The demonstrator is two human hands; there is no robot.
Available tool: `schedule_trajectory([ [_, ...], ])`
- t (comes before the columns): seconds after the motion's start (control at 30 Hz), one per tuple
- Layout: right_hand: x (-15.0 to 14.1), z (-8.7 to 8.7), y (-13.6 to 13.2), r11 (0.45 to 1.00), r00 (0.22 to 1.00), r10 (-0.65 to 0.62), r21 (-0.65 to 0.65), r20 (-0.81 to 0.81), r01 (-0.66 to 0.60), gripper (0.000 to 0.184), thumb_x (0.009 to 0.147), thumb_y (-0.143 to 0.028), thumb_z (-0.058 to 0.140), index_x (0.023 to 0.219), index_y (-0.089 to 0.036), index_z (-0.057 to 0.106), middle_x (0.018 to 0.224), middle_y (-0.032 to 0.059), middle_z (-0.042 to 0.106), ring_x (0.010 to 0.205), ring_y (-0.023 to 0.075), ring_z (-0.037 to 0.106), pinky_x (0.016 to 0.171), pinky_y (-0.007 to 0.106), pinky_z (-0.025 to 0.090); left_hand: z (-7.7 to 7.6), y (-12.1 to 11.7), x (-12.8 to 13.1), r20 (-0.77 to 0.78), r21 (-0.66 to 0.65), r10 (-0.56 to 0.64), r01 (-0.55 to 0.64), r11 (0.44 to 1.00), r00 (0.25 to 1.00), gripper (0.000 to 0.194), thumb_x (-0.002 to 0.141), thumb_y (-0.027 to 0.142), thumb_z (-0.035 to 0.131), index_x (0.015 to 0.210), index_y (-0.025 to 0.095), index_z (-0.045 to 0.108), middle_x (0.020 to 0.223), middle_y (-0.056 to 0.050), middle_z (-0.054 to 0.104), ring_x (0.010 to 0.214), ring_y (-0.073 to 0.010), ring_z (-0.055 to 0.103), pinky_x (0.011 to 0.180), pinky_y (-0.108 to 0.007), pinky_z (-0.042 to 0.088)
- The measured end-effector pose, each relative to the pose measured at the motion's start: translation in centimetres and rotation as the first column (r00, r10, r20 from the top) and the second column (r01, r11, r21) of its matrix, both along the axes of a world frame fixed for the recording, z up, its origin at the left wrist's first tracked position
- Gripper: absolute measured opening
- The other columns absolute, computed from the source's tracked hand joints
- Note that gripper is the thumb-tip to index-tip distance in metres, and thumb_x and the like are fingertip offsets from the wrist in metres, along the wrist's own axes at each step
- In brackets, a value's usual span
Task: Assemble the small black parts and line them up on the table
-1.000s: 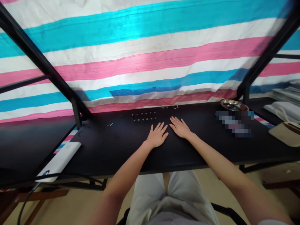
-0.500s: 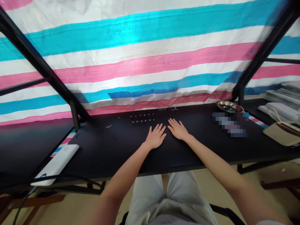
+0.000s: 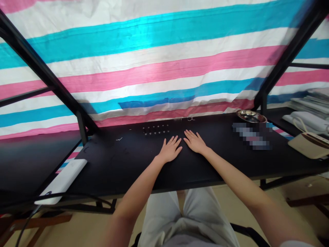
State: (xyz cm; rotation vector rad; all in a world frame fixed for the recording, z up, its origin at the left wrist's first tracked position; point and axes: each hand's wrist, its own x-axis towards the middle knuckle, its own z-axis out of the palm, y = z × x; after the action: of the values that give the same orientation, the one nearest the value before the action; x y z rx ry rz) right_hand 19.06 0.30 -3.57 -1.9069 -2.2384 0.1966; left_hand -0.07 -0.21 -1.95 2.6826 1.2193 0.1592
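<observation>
My left hand (image 3: 170,150) lies flat, palm down, on the black table (image 3: 123,171), fingers spread and nothing held. Beside it on the right, my right hand (image 3: 194,141) rests the same way, open and slightly farther from me; the two do not touch. Beyond the left hand sit two rows of small metallic pieces (image 3: 156,129), too small to name. A short row of thin little parts (image 3: 177,119) lies near the table's back edge, next to a curled white string (image 3: 190,119). Another white scrap of string (image 3: 119,139) is off to the left.
At the back right stands a shiny metal dish (image 3: 251,116), with a blurred-out flat item in front of it. A beige pouch (image 3: 307,144) and stacked papers (image 3: 311,103) are at far right. A white power bank-like block (image 3: 63,181) with a black cable lies left. Striped sheeting (image 3: 164,68) hangs behind.
Both hands stay flat on the table in the same place. The whole view has shifted slightly, so the scene appears a little farther left; nothing was picked up or moved.
</observation>
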Motion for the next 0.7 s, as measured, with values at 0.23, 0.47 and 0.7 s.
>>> schedule_trajectory([
  [0.23, 0.1, -0.3, 0.1, 1.0, 1.0, 0.004, 0.019, -0.004, -0.004, 0.055, 0.091, -0.044, 0.018, 0.14, -0.019, 0.026, 0.146, 0.0038, 0.023, 0.135, 0.0185, 0.017, 0.108, 0.046, 0.015, 0.1, 0.4, -0.6, 0.058, -0.043, -0.029, 0.031, 0.999, 0.998, 0.055, 0.089, 0.052, 0.02, 0.139, 0.029, 0.023, 0.148, -0.004, 0.018, 0.136, -0.0226, 0.014, 0.105, -0.057, 0.01],
  [0.47, 0.2, 0.1, 0.1, 1.0, 0.999, 0.022, 0.005, -0.044, -0.021, 0.054, 0.09, -0.045, 0.022, 0.139, -0.021, 0.028, 0.146, 0.0045, 0.024, 0.135, 0.0195, 0.018, 0.108, 0.047, 0.015, 0.4, 1.0, -1.1, 0.174, -0.057, -0.016, 0.027, 0.998, 0.985, 0.044, 0.089, 0.04, 0.033, 0.13, 0.026, 0.043, 0.141, -0.004, 0.035, 0.132, -0.0205, 0.027, 0.107, -0.051, 0.017],
  [0.7, 0.1, 1.1, 0.2, 1.0, 0.996, 0.005, 0.009, -0.093, -0.004, 0.05, 0.088, -0.04, 0.034, 0.133, -0.018, 0.039, 0.142, 0.0074, 0.032, 0.132, 0.0235, 0.025, 0.106, 0.049, 0.02, 1.6, 1.2, -1.7, 0.427, -0.01, 0.058, -0.059, 0.998, 0.902, 0.035, 0.089, 0.033, 0.035, 0.101, 0.021, 0.066, 0.105, -0.004, 0.066, 0.1, -0.0176, 0.06, 0.091, -0.03, 0.043],
])
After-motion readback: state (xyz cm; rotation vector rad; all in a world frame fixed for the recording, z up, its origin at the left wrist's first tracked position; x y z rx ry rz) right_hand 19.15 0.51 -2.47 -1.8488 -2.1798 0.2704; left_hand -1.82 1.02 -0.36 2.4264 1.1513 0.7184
